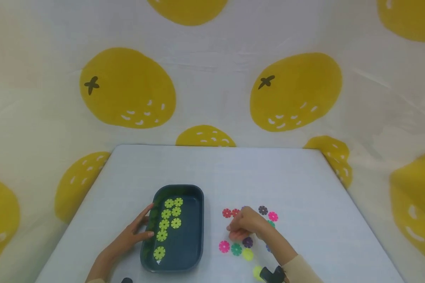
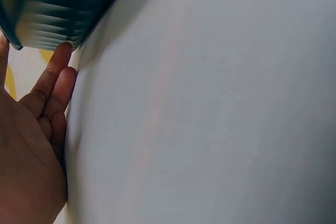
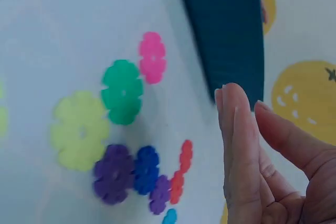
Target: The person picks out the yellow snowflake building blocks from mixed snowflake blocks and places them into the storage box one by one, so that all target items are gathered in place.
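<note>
My left hand [image 1: 131, 236] is at the left side of a dark teal tray [image 1: 189, 245], thumb and fingers spread and touching its edge. In the left wrist view its fairly straight fingers lie against the ribbed tray wall [image 2: 58, 17]. Several yellow-green notched flower discs [image 1: 176, 223] lie flat in the tray, mostly along its left half. My right hand [image 1: 246, 224] hovers over loose discs right of the tray. In the right wrist view its thumb stands apart from the fingers, and nothing shows between them.
Around my right hand lie a pink disc [image 1: 224, 247], a green disc [image 1: 236, 249], a purple disc [image 1: 247, 242], a yellow disc [image 1: 248, 254], a red disc [image 1: 226, 213] and a black disc [image 1: 263, 210]. The white table [image 1: 287, 177] meets a fruit-print cloth [image 1: 212, 86] behind.
</note>
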Tool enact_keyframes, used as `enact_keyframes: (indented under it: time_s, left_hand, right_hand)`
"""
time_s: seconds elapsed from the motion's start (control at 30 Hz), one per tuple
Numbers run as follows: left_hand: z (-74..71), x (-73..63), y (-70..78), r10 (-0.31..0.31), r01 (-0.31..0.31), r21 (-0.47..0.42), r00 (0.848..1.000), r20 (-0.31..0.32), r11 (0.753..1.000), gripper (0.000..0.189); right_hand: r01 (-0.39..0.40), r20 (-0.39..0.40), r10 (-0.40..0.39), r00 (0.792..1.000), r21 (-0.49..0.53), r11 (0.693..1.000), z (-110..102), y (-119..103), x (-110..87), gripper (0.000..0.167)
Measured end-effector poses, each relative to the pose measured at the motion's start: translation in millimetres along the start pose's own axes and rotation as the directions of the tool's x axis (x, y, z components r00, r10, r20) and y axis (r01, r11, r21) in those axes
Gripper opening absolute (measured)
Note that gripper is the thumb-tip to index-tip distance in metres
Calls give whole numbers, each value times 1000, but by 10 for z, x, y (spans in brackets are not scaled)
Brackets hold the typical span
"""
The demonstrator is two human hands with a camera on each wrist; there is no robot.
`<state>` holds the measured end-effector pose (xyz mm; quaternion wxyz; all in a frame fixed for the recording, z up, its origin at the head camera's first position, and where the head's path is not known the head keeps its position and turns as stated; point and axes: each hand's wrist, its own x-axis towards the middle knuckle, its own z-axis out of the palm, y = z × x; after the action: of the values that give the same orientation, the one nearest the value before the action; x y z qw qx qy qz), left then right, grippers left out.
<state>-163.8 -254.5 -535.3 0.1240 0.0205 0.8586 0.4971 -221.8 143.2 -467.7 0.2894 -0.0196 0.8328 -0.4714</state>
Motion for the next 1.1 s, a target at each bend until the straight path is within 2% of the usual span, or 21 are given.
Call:
enact_keyframes:
  time_s: [0.1,0.2,0.33,0.43,0.5,0.63,0.73,0.93,1.1]
  left_hand:
    - [-5,-1,9,-13,13,8,1000,-2,1000,87]
    - [-16,-8,19,-17,17,7,1000,-2,1000,86]
    - [-30,-10,18,-18,18,-7,1000,5,1000,86]
    - [-35,-2,15,-32,32,-12,999,7,999,87]
    - [-32,7,14,-42,42,-15,999,13,999,88]
    - [-15,20,24,-61,62,-19,998,21,998,88]
    - [-20,24,33,-77,77,-25,997,29,997,89]
    - [-29,23,46,-116,116,-14,992,44,993,90]
    - [-25,19,48,-108,109,-13,993,44,994,90]
  right_hand:
    - [-25,23,25,999,18,1000,-81,209,-64,12]
    - [-14,47,14,999,6,1000,-148,386,-107,11]
    - [60,99,-57,993,-32,998,-240,559,-139,11]
    - [136,165,-122,979,-81,987,-305,623,-162,17]
    - [193,211,-165,963,-120,974,-340,655,-169,22]
    - [318,291,-253,923,-201,927,-371,741,-156,26]
    - [368,314,-279,907,-273,889,-358,793,-150,31]
    - [385,304,-287,908,-343,857,-306,857,-157,37]
    - [388,289,-287,913,-406,827,-275,866,-166,38]
